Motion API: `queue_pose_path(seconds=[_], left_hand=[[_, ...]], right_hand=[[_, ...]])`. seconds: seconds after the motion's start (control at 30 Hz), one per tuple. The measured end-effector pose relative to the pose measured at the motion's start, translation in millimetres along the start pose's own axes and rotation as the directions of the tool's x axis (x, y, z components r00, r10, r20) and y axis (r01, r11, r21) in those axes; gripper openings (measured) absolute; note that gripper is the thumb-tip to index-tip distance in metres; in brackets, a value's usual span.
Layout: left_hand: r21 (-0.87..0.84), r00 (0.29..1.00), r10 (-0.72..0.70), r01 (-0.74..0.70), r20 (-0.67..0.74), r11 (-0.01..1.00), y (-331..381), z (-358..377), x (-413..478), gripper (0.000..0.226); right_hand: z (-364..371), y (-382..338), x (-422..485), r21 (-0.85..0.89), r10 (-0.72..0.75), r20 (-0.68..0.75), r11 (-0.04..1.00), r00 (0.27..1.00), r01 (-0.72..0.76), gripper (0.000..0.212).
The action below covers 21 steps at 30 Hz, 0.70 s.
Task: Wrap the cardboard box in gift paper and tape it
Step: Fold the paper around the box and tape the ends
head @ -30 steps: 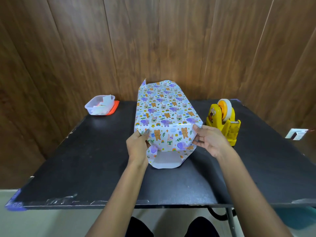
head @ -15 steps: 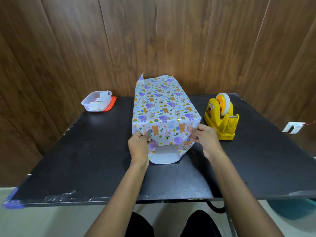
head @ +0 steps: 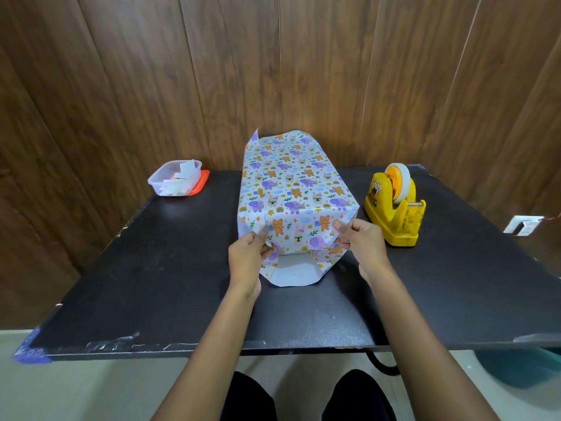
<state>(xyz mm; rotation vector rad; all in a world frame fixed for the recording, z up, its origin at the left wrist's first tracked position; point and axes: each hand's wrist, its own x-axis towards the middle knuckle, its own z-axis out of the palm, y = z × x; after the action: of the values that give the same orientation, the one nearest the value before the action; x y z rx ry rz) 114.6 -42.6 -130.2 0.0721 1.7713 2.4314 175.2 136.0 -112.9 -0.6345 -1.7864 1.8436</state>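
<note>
Pastel animal-print gift paper (head: 291, 189) covers the box (head: 299, 235) at the centre of the black table (head: 151, 268), cardboard totally hidden. The left hand (head: 247, 256) pinches the near-left flap, the right hand (head: 361, 241) the near-right one, fingers curled onto paper. Yellow tape dispenser (head: 394, 208) at 3 o'clock, clear tub (head: 161, 182) of paper scraps (head: 186, 170) at 10.
</note>
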Motion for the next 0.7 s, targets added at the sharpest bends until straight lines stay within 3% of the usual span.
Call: queue_pose_path(seconds=[0.23,0.33,0.43,0.7], left_hand=[[-0.151,0.997,0.050,-0.041,0.052,0.988,4.8,-0.5,-5.9,0.022],[-0.182,0.997,0.052,-0.040,0.060,0.982,5.2,3.9,-8.9,0.022],[-0.203,0.999,0.036,-0.028,0.037,0.979,4.9,2.6,-8.1,0.025],[-0.030,0.996,0.091,-0.092,-0.019,0.995,-1.6,-1.5,0.4,0.027]], right_hand=[[-8.2,-2.5,0.5,0.106,0.077,0.132,0.990,0.988,-0.091,0.010],[-13.2,-5.0,0.7,0.091,0.077,0.205,0.991,0.976,-0.097,0.008],[-12.7,-6.8,0.9,0.054,0.049,0.189,0.997,0.981,-0.060,0.012],[-9.4,0.7,3.6,0.008,0.013,0.163,1.000,0.986,-0.015,0.012]])
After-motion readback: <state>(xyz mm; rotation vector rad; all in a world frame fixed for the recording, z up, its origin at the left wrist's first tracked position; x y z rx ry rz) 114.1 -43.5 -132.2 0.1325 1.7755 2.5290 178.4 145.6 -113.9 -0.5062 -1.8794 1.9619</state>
